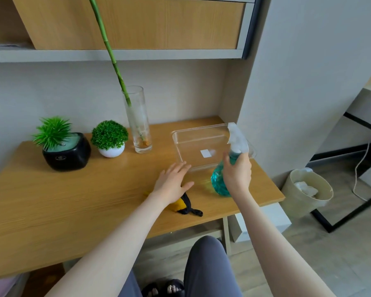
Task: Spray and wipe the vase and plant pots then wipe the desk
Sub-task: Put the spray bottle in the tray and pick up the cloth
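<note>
A tall clear glass vase [140,127] with a green bamboo stalk stands at the back of the wooden desk [77,202]. Left of it sit a white round pot [111,151] with a bushy green plant and a black pot [67,156] with a spiky plant. My right hand [237,171] grips the neck of a teal spray bottle [217,179] with a white trigger head, near the desk's right side. My left hand [173,182] hovers flat with fingers apart, just above a yellow and black cloth [185,205] lying on the desk.
A clear plastic tray [198,144] lies at the back right of the desk, behind the bottle. Shelves and a cabinet hang above. A beige waste bin [304,194] with paper stands on the floor to the right, beside a black-framed table.
</note>
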